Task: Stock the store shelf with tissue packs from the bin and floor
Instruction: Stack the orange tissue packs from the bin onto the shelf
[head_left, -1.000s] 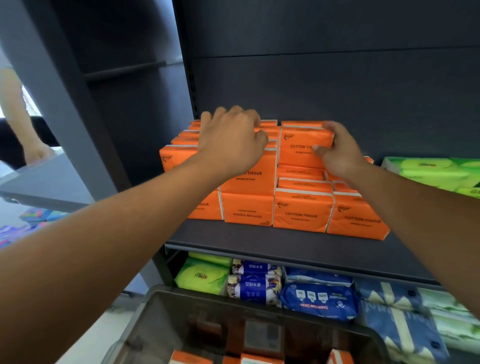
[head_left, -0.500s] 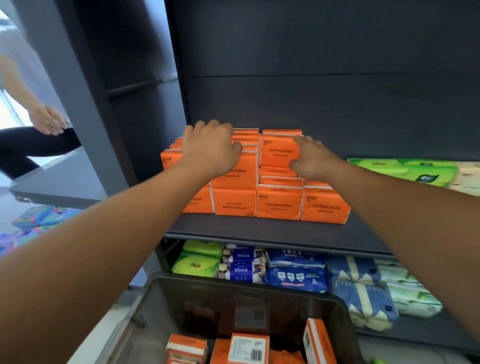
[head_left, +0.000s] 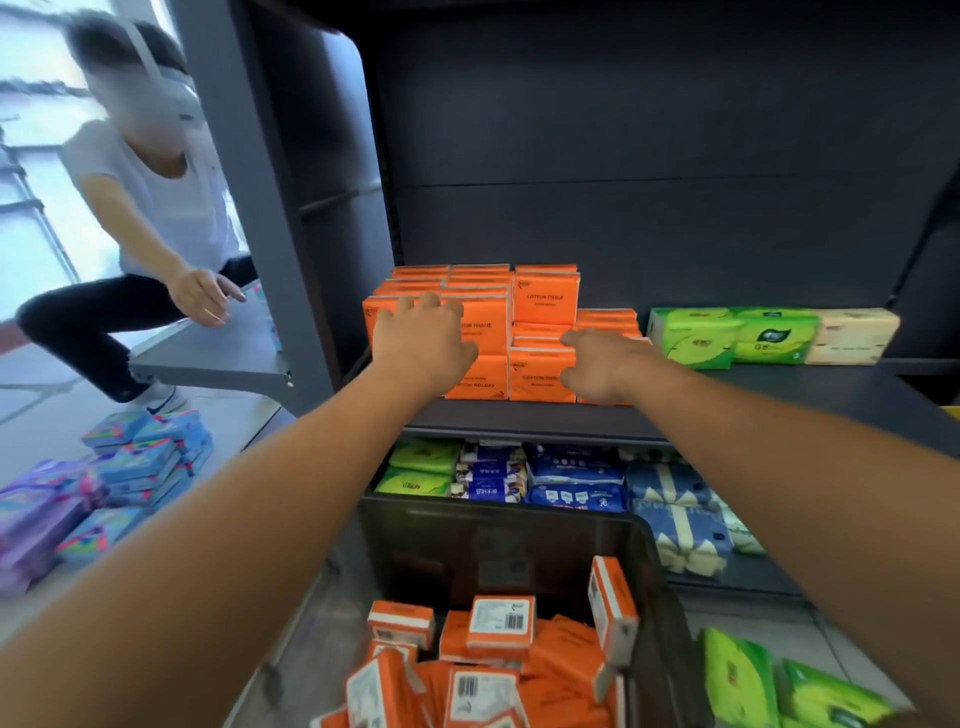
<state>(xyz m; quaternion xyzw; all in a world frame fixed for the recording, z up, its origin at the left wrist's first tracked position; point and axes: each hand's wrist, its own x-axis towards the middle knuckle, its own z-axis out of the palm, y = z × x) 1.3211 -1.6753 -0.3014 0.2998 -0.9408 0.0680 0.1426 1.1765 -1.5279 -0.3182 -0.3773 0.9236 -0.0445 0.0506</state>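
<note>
Orange tissue packs (head_left: 544, 299) are stacked in rows on the dark shelf (head_left: 727, 410). My left hand (head_left: 423, 343) lies flat against the front of the left packs, fingers spread, holding nothing. My right hand (head_left: 597, 364) hovers in front of the lower right packs, fingers loosely apart and empty. Below, a dark translucent bin (head_left: 519, 530) holds several loose orange packs (head_left: 501, 623).
Green packs (head_left: 727, 338) and a beige pack (head_left: 852, 336) lie to the right on the same shelf. The lower shelf holds blue and green packs (head_left: 571, 478). Green packs (head_left: 743, 675) lie on the floor at right, blue and purple packs (head_left: 130, 457) at left. A crouching person (head_left: 150, 218) reaches toward a neighbouring shelf.
My view has pulled back and tilted down, showing more of the bin. Both hands have slipped from the tops of the orange stacks to their front faces.
</note>
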